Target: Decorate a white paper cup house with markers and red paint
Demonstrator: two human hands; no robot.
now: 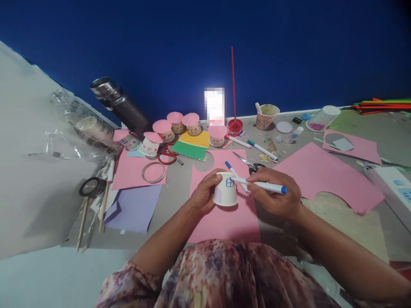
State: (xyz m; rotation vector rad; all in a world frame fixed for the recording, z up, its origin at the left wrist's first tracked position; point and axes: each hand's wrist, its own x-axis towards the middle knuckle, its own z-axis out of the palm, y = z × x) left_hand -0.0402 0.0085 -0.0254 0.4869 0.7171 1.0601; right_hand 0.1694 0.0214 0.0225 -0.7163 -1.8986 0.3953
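Observation:
My left hand (205, 190) is closed around the side of an upturned white paper cup (225, 197), its narrow end up. A blue four-pane window is drawn on the cup, and a pale purple patch shows lower down. In my right hand (278, 194) is a white marker (268, 185) with a blue end, its tip at the drawn window. Below the hands lies a pink paper sheet (224, 226). On that sheet, behind the cup, are a blue marker cap or pen end (228, 165) and black-handled scissors (248, 161).
Decorated cups with pink round tops (192, 124) stand along the back left, near a dark flask (123, 105). Red-handled scissors (167, 155) and a tape ring (154, 172) lie left. More pink paper (327, 175) and a white box (393, 188) are at right.

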